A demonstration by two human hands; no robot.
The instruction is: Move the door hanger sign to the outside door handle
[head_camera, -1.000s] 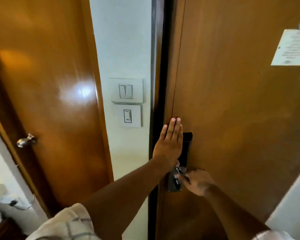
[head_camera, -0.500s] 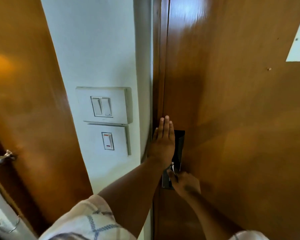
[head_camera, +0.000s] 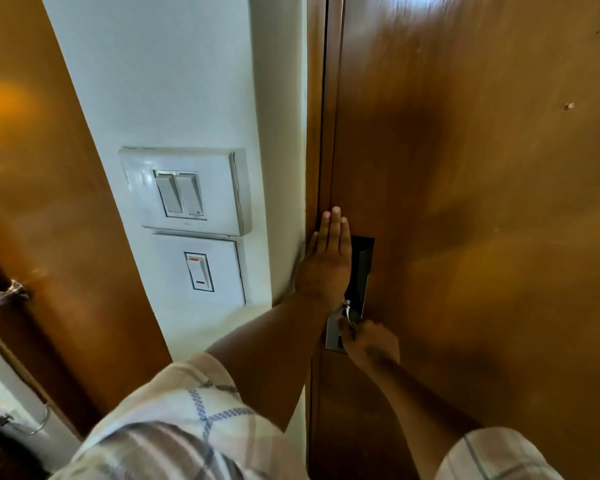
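Your left hand (head_camera: 328, 261) lies flat, fingers together, against the wooden door (head_camera: 465, 202) over the black lock plate (head_camera: 361, 268); your right hand (head_camera: 371, 344) grips the metal door handle (head_camera: 346, 308)

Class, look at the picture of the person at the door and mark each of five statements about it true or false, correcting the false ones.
1. The left hand lies flat with fingers straight against the door. True.
2. The right hand is at the metal door handle. True.
3. The upper switch plate carries a single rocker. False: it carries two rockers side by side; the lower switch plate carries one.
4. The round knob sits on the door at the right. False: it is on the door at the left.
5. A door hanger sign hangs on the handle. False: none is visible there.
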